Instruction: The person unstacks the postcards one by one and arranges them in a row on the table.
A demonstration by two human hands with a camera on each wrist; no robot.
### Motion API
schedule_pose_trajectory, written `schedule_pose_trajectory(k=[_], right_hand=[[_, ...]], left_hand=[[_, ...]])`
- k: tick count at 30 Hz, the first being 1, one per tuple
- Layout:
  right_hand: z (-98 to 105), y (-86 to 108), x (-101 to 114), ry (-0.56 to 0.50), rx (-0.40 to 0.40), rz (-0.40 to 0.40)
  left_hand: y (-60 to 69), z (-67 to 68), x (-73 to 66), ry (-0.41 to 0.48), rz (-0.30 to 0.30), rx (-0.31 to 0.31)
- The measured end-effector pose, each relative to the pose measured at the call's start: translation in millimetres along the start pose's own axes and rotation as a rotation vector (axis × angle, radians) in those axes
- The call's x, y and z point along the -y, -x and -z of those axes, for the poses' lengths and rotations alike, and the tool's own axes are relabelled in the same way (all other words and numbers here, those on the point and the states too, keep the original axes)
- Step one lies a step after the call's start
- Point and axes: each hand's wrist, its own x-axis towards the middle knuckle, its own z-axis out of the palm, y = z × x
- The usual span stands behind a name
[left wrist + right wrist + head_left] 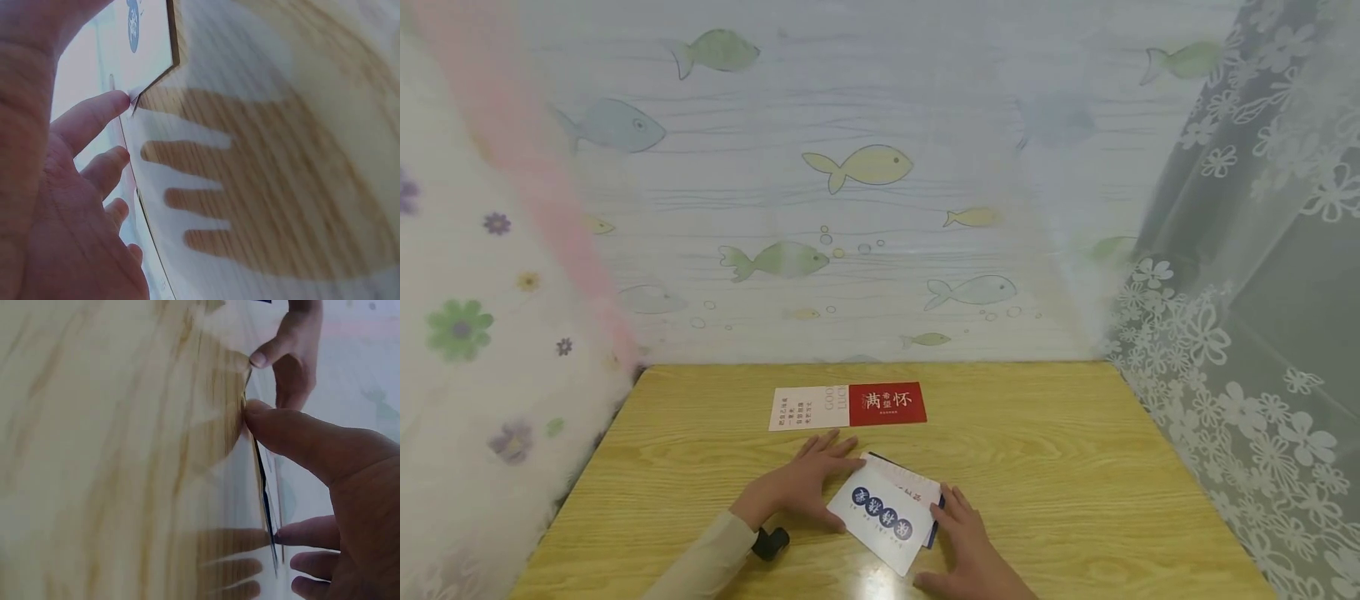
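White card [880, 521], lower centre of the frame, lying askew over a blue-edged card [917, 482]. The left hand [801, 486] and right hand [966, 546] touch the edges, fingers apart. Apparent step: aligning these 2; next move probably calls for light, even edge pressure.

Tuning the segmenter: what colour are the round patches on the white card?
Dark blue round patches, best seen in the head view.

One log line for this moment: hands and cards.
left hand: touching white blue-circled card | right hand: at its right side | pale red-lettered card: partly beneath | red lettered panel: beyond both cards
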Motion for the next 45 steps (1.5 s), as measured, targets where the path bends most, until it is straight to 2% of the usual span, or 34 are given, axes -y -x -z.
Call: schedule_pose_trajectory(k=[8, 16, 26, 34, 45], right_hand=[[-1, -5.4, 9, 0.081, 0.048, -0.057], [-4, -4.6, 13, 0.120, 0.003, -0.068], [-8, -5.6, 15, 0.137, -0.036, -0.094], [-9, -8.3, 16, 0.167, -0.077, -0.056], [-12, -10.8, 18, 0.192, -0.081, -0.062]], left_hand=[[3.7, -2.7, 0.5, -0.016, -0.001, -0.021], [7.8, -6.5, -0.6, 0.005, -0.006, -0.055], [6.6, -8.4, -0.4, -0.007, -0.003, -0.058], [5.4, -8.0, -1.2, -0.010, 0.008, -0.058], [5.3, -9.7, 1.2, -0.018, -0.008, -0.079]])
